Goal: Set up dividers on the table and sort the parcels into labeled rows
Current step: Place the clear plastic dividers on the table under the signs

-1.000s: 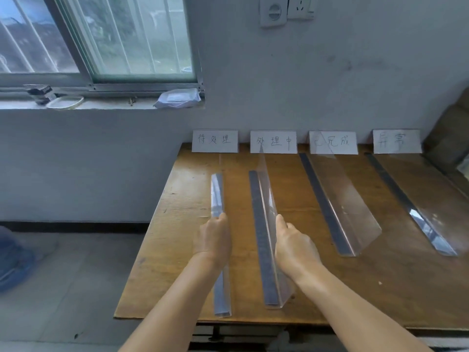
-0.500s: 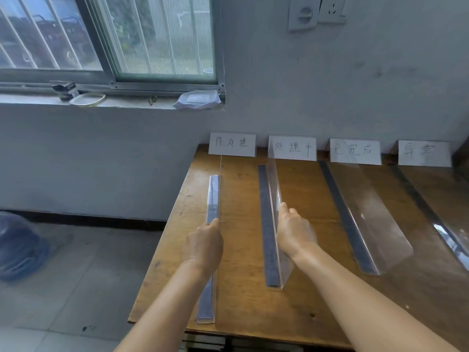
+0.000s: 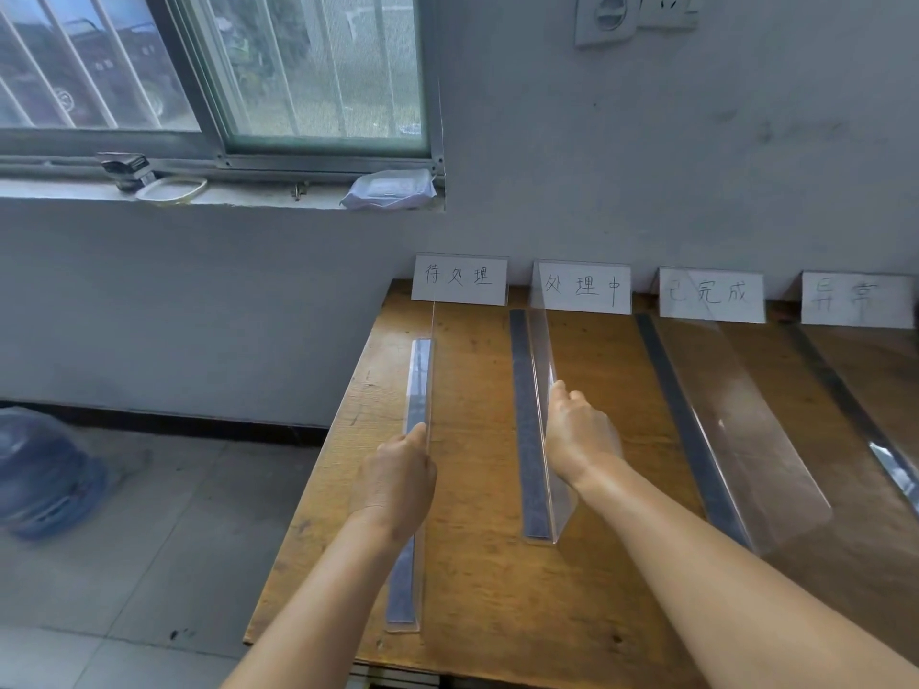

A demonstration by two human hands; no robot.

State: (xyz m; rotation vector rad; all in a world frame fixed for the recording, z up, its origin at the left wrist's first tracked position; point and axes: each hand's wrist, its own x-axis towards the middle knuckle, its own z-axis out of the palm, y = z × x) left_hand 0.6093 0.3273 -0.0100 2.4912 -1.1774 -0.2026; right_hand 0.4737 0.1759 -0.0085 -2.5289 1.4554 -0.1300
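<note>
Several clear acrylic L-shaped dividers with grey base strips lie lengthwise on the wooden table [image 3: 477, 579]. My left hand [image 3: 398, 479] grips the upright wall of the leftmost divider [image 3: 416, 390] near its middle. My right hand [image 3: 579, 437] holds the upright wall of the second divider [image 3: 527, 430]. A third divider [image 3: 716, 420] and a fourth divider [image 3: 860, 415] stand further right. White handwritten label cards [image 3: 460, 280] lean against the wall at the table's far edge, one per row. No parcels are in view.
The table's left edge [image 3: 323, 469] drops to a tiled floor, where a blue water jug [image 3: 45, 482] lies. A windowsill [image 3: 214, 196] holds a plastic packet [image 3: 390, 189], a ring and a small tool. Wall sockets [image 3: 631, 14] sit above.
The view has shifted left and up, so the table sits further right in frame. Both hands stay on the same two dividers, which now reach closer to the label cards.
</note>
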